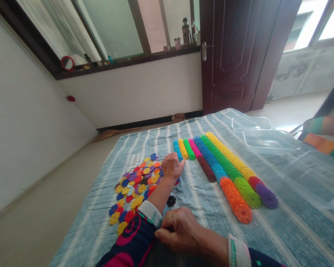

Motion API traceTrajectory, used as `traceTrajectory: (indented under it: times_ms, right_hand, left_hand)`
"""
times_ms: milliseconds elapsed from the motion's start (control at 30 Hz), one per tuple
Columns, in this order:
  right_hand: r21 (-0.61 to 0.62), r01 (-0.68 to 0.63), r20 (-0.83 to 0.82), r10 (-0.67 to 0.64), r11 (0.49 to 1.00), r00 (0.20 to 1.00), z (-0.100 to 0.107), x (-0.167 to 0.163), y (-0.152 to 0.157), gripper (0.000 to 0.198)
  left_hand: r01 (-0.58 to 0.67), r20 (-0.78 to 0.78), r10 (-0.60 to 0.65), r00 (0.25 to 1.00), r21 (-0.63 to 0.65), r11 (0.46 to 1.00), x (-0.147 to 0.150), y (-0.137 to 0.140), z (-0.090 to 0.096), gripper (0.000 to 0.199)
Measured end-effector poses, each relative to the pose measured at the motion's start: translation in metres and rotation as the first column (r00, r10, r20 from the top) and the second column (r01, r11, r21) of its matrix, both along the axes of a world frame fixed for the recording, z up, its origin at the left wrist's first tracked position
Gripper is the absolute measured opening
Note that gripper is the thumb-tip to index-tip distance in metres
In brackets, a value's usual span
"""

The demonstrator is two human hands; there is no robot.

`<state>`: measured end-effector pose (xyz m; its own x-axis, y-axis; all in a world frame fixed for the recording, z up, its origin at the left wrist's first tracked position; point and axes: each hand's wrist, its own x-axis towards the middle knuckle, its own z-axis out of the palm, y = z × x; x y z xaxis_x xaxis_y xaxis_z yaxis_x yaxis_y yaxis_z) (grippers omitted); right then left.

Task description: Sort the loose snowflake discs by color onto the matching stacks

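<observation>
My left hand (172,166) reaches forward over the bed, its fingers curled down at the near end of a light-blue row of notched plastic discs (177,148). Its fingertips are hidden, so what they grip does not show. My right hand (182,228) is closed close to me beside the left sleeve cuff, thumb bent towards the fingers; any contents are hidden. Left of my left hand spreads a loose pile of mixed-colour flower-shaped discs (141,180). A single black disc (171,201) lies between my hands.
Short yellow (183,149) and green rows (189,149), a pink-and-brown row (203,163) and longer multicoloured rows (222,163) lie to the right. Clear plastic containers (271,148) stand farther right on the striped bedsheet (86,226). A dark red door (231,55) is behind.
</observation>
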<state>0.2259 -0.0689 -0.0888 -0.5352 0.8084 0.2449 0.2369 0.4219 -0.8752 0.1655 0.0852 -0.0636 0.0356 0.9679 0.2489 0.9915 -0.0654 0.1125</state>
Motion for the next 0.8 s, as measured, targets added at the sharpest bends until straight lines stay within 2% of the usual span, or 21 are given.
traceTrajectory:
  times_ms: [133,467,800]
  right_hand:
    - [0.004,0.013,-0.008,-0.013,1.0,1.0,0.0008,-0.0002,0.0,0.036]
    - [0.01,0.003,-0.003,-0.003,1.0,1.0,-0.0002,0.0006,0.0004,0.038]
    - [0.016,0.012,-0.014,-0.012,1.0,1.0,-0.0016,0.0,0.0,0.037]
  left_hand:
    - [-0.011,-0.041,0.011,0.999,0.002,1.0,0.0052,0.0003,0.0005,0.034]
    - [-0.028,-0.096,0.03,0.995,0.023,0.999,0.0052,0.0035,-0.0037,0.029]
    - [-0.002,-0.118,0.006,0.993,0.028,1.0,0.0071,-0.0002,-0.0001,0.029]
